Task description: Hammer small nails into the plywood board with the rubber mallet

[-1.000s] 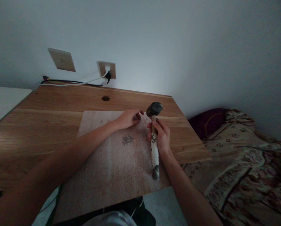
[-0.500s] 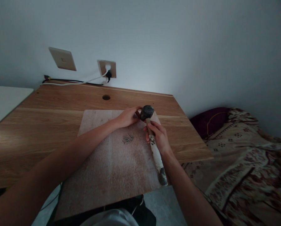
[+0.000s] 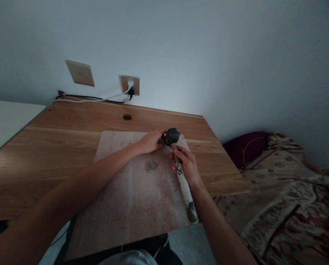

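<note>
My right hand (image 3: 188,162) is wrapped round the upper handle of a hammer (image 3: 184,186), whose handle is worn and white-painted and slants down toward me. The hammer's dark, blunt head (image 3: 172,136) is over the far right part of a wooden board (image 3: 131,206). Just left of that head is my left hand (image 3: 152,140), low over the board with its fingers curled. The hammer head partly hides those fingertips, and what they pinch cannot be made out. Several loose nails (image 3: 151,166) lie in a small pile on the board, nearer to me than my left hand.
The board rests on a wooden desk (image 3: 56,147) with a round cable hole (image 3: 127,117). Cables (image 3: 89,99) run along the wall to a socket (image 3: 130,85). A white surface (image 3: 12,117) adjoins at left. Patterned bedding (image 3: 280,198) and a purple cushion (image 3: 244,147) are at right.
The whole view has shifted slightly, so everything sits a little lower. The hammer head remains close beside my left fingers, and my right hand keeps its grip on the handle.
</note>
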The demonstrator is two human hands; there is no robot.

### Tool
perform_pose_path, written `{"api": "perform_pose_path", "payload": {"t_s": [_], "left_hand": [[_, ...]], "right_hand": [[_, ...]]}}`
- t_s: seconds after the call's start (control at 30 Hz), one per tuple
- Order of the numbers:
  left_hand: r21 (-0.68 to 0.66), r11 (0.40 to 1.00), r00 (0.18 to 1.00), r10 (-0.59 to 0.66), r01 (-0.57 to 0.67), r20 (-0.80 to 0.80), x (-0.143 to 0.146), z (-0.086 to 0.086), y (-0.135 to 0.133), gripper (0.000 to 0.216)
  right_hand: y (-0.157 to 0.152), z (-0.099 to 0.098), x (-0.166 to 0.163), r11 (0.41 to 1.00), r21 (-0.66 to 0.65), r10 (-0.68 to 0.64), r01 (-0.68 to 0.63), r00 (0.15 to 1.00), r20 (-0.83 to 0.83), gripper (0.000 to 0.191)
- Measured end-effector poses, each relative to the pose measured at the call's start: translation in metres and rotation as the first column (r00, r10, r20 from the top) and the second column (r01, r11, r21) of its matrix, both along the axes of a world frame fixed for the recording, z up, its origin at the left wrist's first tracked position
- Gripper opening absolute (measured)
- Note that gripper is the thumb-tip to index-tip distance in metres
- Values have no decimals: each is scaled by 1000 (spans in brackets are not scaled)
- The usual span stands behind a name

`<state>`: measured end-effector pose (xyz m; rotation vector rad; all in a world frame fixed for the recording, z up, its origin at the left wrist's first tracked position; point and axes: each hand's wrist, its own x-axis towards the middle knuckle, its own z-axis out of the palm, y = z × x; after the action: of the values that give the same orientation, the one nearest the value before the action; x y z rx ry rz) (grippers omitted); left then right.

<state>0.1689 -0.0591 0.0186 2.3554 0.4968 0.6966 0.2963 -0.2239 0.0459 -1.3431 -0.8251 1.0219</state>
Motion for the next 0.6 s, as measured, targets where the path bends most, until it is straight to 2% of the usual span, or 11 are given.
{"api": "perform_pose_path", "payload": {"t_s": [0.07, 0.13, 0.2, 0.27, 0.3, 0.37, 0.47, 0.6], "left_hand": [[57, 998, 999, 25, -23, -26, -5, 8, 2, 53], [123, 992, 996, 15, -4, -91, -13, 21, 3, 40], [117, 983, 971, -114, 141, -210, -23, 38, -1, 22], [8, 936, 876, -328, 353, -353, -32, 55, -9, 15], [-29, 915, 829, -378, 403, -412, -35, 62, -15, 13], [-34, 899, 766, -391, 436, -511, -39, 71, -26, 10], [1, 904, 734, -346, 428, -585, -38, 72, -37, 10], [-9, 912, 770, -351, 410, -532, -36, 60, -33, 13]], "right_hand": [[0, 0, 0, 1000, 1, -22, 22, 1000, -7, 35], [0, 1, 0, 999, 9, -41, 42, 999, -22, 35], [0, 2, 1, 999, 6, -44, 44, 999, -30, 35], [-1, 2, 2, 999, 0, -43, 43, 999, -31, 34], [-2, 2, 2, 999, -2, -46, 46, 999, -27, 33], [-3, 3, 2, 998, 0, -62, 62, 998, -15, 31], [-4, 2, 1, 998, 5, -66, 66, 998, 1, 29], [-3, 0, 0, 999, 2, -37, 37, 999, -3, 29]]}}
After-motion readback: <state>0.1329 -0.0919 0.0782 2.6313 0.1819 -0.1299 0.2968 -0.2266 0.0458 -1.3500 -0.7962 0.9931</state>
